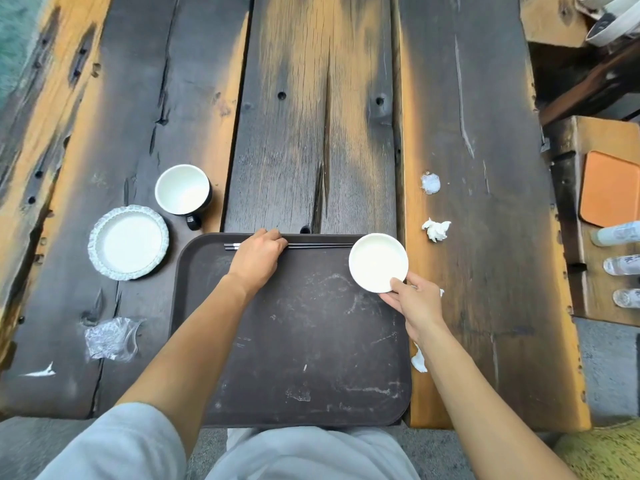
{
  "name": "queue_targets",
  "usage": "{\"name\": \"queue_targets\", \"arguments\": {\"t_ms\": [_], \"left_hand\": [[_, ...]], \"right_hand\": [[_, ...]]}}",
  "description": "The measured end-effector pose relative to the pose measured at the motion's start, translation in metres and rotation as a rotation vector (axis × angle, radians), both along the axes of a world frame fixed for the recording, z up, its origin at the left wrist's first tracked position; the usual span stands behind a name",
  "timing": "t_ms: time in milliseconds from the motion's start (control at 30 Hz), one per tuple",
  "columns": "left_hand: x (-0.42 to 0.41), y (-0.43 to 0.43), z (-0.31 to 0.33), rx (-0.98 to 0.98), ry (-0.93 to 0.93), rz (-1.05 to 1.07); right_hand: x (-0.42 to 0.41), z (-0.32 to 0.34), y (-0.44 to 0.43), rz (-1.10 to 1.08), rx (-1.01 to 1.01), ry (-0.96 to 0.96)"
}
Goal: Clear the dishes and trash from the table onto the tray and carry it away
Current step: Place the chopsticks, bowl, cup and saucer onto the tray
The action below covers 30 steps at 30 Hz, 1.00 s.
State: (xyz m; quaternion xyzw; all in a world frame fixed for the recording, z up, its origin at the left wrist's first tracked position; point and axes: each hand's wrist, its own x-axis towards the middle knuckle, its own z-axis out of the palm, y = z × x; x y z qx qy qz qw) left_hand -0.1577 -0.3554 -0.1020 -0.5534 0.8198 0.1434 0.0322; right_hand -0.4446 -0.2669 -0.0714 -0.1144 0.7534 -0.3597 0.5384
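My left hand (pixel 258 252) grips the chopsticks (pixel 318 245) at the tray's (pixel 294 341) far edge, my right hand (pixel 412 299) pinches the small dish (pixel 377 261) at its far right corner — mug (pixel 181 188), plate (pixel 128 242), napkins (pixel 435 229), plastic wrap (pixel 109 337) still left.

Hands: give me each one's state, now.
Left hand: closed on the black chopsticks at the tray's far edge.
Right hand: holding the small white dish by its rim.

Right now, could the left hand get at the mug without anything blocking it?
Probably yes: the left hand is on the chopsticks, and only bare table lies between it and the mug.
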Motion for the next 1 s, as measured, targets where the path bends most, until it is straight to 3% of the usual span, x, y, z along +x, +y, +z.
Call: {"name": "queue_targets", "arguments": {"t_ms": [733,1000], "left_hand": [[-0.002,-0.002,0.002,0.044,-0.079,-0.033],[0.002,0.005,0.011,0.038,-0.020,0.016]], "right_hand": [[-0.001,0.004,-0.001,0.085,-0.026,-0.055],[-0.002,0.010,0.003,0.156,-0.060,0.106]]}}
